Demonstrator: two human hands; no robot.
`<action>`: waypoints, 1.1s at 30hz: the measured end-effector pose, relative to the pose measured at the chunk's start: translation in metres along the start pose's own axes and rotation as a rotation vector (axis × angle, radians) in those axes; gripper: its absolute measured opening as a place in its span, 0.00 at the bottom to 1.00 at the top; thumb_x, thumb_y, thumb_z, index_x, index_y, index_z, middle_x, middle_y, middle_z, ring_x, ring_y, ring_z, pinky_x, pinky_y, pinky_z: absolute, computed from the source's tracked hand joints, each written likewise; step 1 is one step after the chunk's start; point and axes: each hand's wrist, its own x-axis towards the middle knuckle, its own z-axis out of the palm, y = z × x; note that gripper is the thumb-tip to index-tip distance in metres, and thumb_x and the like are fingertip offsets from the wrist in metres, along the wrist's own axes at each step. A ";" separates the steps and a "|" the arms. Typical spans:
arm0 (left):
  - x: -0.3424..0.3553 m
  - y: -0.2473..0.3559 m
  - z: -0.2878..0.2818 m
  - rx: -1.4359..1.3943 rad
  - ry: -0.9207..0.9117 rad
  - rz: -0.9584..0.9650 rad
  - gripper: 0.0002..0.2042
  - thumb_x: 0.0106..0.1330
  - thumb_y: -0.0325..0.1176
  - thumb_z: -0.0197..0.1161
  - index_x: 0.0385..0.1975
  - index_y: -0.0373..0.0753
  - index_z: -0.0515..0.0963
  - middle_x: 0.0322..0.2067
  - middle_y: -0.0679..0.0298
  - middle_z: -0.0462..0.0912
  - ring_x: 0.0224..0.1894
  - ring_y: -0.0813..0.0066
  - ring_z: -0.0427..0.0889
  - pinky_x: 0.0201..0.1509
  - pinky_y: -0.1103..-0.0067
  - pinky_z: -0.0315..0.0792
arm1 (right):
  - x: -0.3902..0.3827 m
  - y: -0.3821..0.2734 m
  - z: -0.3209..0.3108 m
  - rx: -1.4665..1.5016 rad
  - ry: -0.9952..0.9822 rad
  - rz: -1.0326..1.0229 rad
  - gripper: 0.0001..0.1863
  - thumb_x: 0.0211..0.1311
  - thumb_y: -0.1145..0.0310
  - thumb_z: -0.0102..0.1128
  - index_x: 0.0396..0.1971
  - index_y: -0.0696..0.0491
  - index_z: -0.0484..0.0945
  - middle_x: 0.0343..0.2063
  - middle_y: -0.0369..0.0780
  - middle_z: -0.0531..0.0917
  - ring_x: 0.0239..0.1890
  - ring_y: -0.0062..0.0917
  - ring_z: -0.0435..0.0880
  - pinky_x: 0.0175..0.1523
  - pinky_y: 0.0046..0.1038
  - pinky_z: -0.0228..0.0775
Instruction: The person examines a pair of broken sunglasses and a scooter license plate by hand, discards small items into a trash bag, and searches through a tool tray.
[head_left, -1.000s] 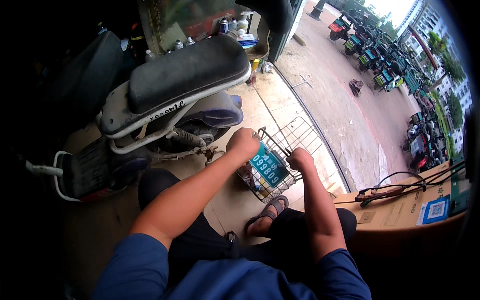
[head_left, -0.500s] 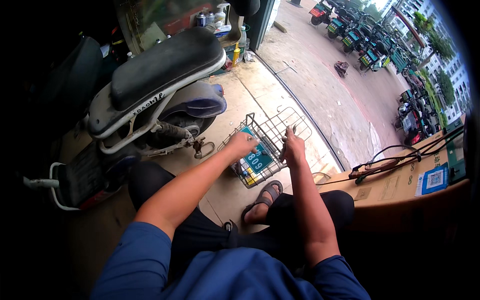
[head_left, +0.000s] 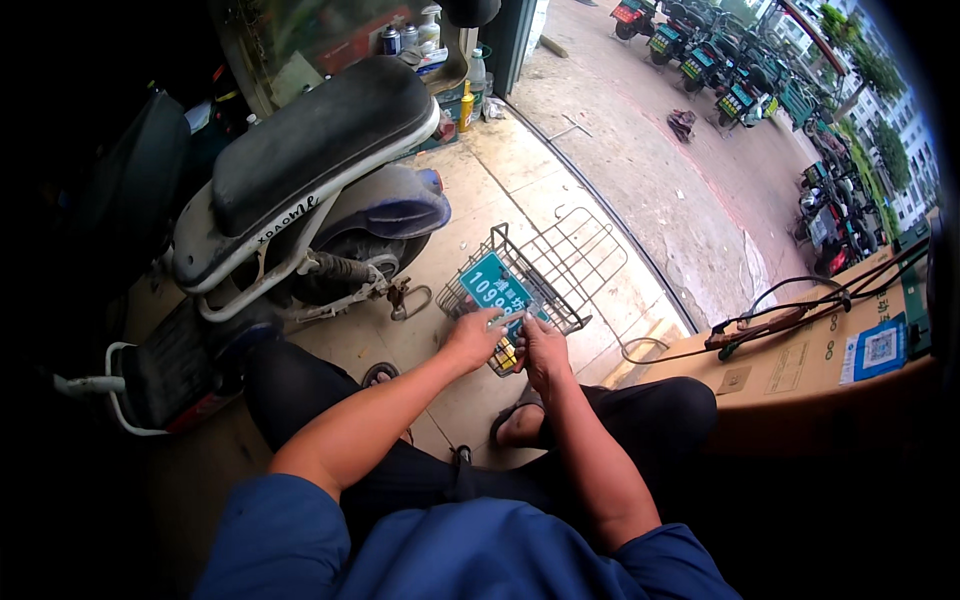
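Fingertips of both hands partly hidden, turned away from the view; a slim grey piece [head_left: 510,318] showed between them, too small to make out, and whether either hand was clamped on it could not be told; left hand [head_left: 472,338] had its fingers curled, right hand [head_left: 545,352] bunched just beside it; lower right part of the teal plate [head_left: 485,282] covered by the hands; something yellow [head_left: 503,355] inside the wire basket [head_left: 540,283] seen only in part through the wires; far left of the view lost in dark, scooter [head_left: 320,140] fading into it at its lower end. Plate lay tilted against the basket, just beyond the fingertips and to the upper left of the right hand; basket stood on the tiled floor [head_left: 470,220] between the scooter and the cardboard box [head_left: 780,370]. Against half a second earlier: right hand had come in from the basket's far side to its near side, next to the left; left hand sat lower on the plate, leaving more of the plate's upper left uncovered; a sandal [head_left: 380,372] now showed beyond the left forearm.
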 end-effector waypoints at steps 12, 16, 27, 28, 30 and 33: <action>-0.007 -0.004 0.001 0.210 0.098 -0.103 0.18 0.68 0.45 0.64 0.55 0.49 0.82 0.39 0.56 0.88 0.42 0.56 0.87 0.47 0.66 0.77 | 0.004 0.028 0.005 -0.052 0.036 0.073 0.20 0.76 0.55 0.57 0.32 0.57 0.78 0.18 0.34 0.75 0.14 0.18 0.70 0.14 0.21 0.63; -0.004 -0.004 -0.001 0.250 0.107 -0.059 0.18 0.68 0.45 0.64 0.55 0.50 0.82 0.36 0.56 0.88 0.40 0.56 0.87 0.45 0.65 0.77 | 0.011 0.036 0.005 -0.046 0.072 0.064 0.20 0.76 0.54 0.56 0.32 0.57 0.78 0.19 0.34 0.75 0.14 0.18 0.70 0.15 0.21 0.63; 0.010 -0.015 -0.007 0.410 0.075 0.087 0.16 0.69 0.46 0.60 0.52 0.49 0.82 0.32 0.54 0.87 0.38 0.51 0.86 0.42 0.60 0.77 | 0.012 0.032 0.014 -0.010 0.106 0.053 0.17 0.77 0.58 0.57 0.37 0.58 0.80 0.23 0.34 0.78 0.19 0.17 0.72 0.24 0.21 0.68; 0.012 -0.016 -0.006 0.437 0.065 0.107 0.15 0.70 0.47 0.60 0.51 0.48 0.81 0.32 0.54 0.87 0.37 0.49 0.86 0.41 0.59 0.77 | 0.014 0.034 0.015 0.009 0.118 0.053 0.17 0.77 0.58 0.57 0.37 0.59 0.80 0.24 0.34 0.78 0.19 0.17 0.73 0.24 0.20 0.69; 0.013 -0.015 -0.005 0.495 0.032 0.118 0.15 0.71 0.46 0.58 0.48 0.46 0.80 0.31 0.51 0.87 0.37 0.47 0.86 0.41 0.55 0.76 | 0.015 0.038 0.014 0.046 0.149 0.055 0.17 0.76 0.58 0.58 0.38 0.59 0.80 0.24 0.34 0.79 0.20 0.17 0.73 0.25 0.20 0.69; 0.015 -0.011 -0.009 0.575 -0.014 0.115 0.14 0.71 0.45 0.57 0.45 0.42 0.79 0.31 0.48 0.86 0.36 0.44 0.86 0.41 0.52 0.76 | 0.014 0.039 0.019 0.079 0.107 0.050 0.17 0.76 0.56 0.57 0.39 0.58 0.81 0.25 0.35 0.81 0.18 0.15 0.71 0.22 0.20 0.68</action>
